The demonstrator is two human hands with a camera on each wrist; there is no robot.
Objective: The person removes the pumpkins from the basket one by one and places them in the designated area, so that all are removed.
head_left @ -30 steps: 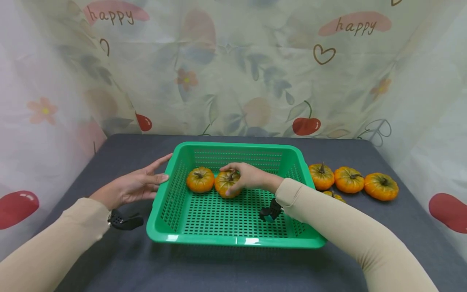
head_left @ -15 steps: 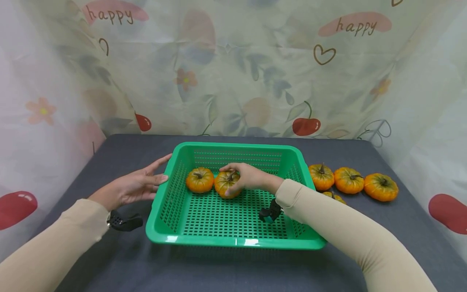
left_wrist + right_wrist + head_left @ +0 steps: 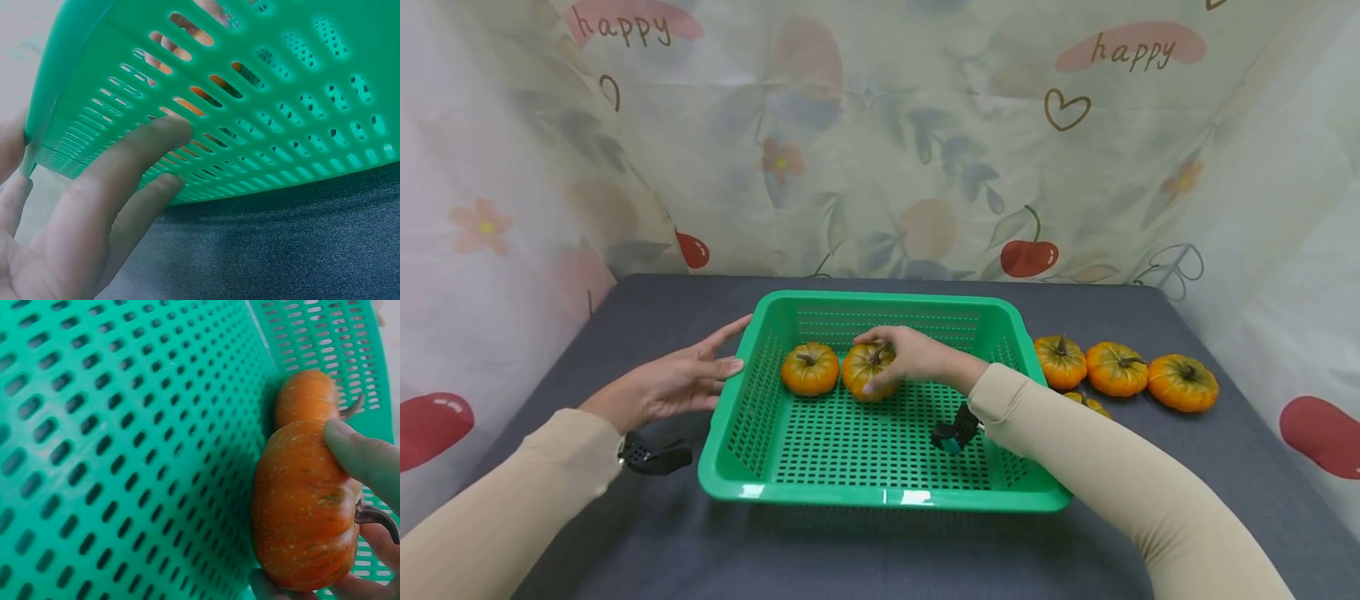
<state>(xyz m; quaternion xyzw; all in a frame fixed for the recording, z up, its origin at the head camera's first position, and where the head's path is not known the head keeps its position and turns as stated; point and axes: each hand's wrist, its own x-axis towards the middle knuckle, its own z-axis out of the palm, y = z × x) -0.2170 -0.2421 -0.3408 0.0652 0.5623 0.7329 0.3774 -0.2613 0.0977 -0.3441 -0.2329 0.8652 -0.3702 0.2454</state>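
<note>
A green perforated plastic basket [image 3: 884, 497] stands on the dark table, with two small orange pumpkins inside. My right hand [image 3: 917, 358] reaches in and holds the right one, a ribbed pumpkin [image 3: 859, 375], between thumb and fingers; its curved stem shows in the right wrist view. Beside it, near the basket's left wall, lies the other pumpkin [image 3: 809, 371]. My left hand [image 3: 673, 382] touches the basket's left side, its thumb and index finger at the rim. In the left wrist view, fairly straight fingers [image 3: 134, 156] rest against the slotted outer wall.
Right of the basket several more pumpkins lie on the dark cloth: one pumpkin [image 3: 1061, 362] by the rim, two [image 3: 1117, 369] [image 3: 1183, 383] farther right, and one [image 3: 1087, 403] partly hidden by my right sleeve [image 3: 1097, 458]. A printed curtain [image 3: 880, 167] hangs behind the table.
The pumpkin in my right hand has shifted slightly upward and right in the head view, and the hand has moved with it. My left hand stays at the basket's left side.
</note>
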